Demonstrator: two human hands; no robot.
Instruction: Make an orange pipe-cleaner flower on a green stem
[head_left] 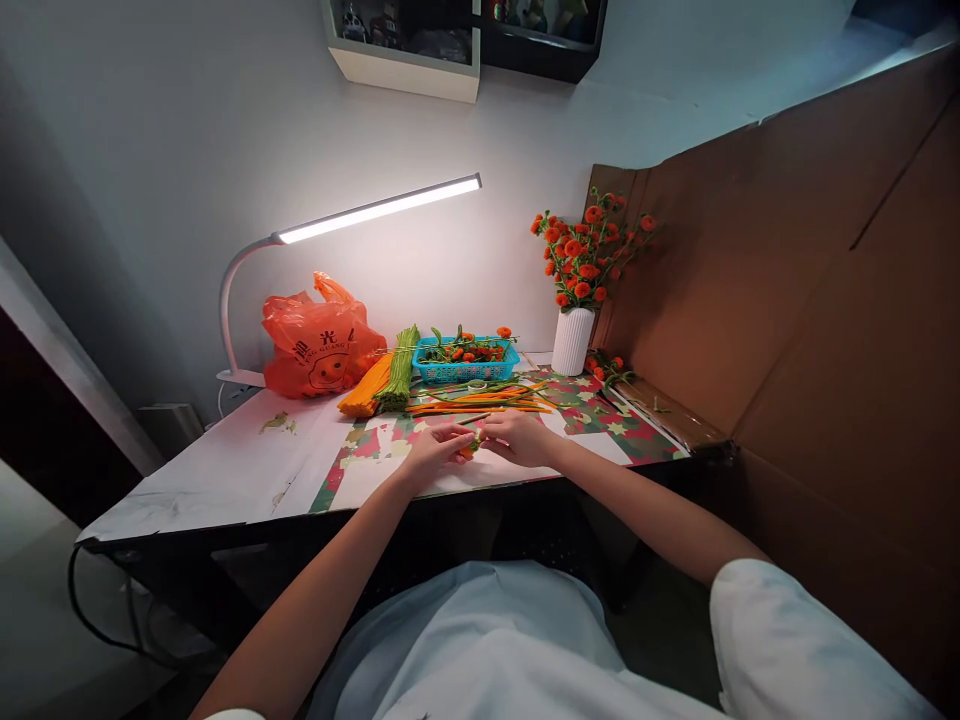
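Near the front edge of the table, my left hand [437, 455] is closed, its thumb and fingers pinching a small orange and green chenille-stem flower [469, 451]. Close against it, my right hand [517, 440] has its fingertips pressed together at the flower's green part. Fingers cover much of the flower, so its exact shape is hidden. A thin stem [474, 420] shows just above the hands. Beyond them, loose orange and green chenille stems [495, 400] lie across the table. A small pale round roll [477, 386] sits among these stems.
A blue basket [465, 373] holds finished flowers. Left of it lie a green bundle [400, 370], an orange bundle [366, 390] and an orange plastic bag [324, 345]. A white vase [573, 342] carries orange flowers [581, 250]. Cardboard [787, 260] walls the right; a lamp [379, 208] shines above.
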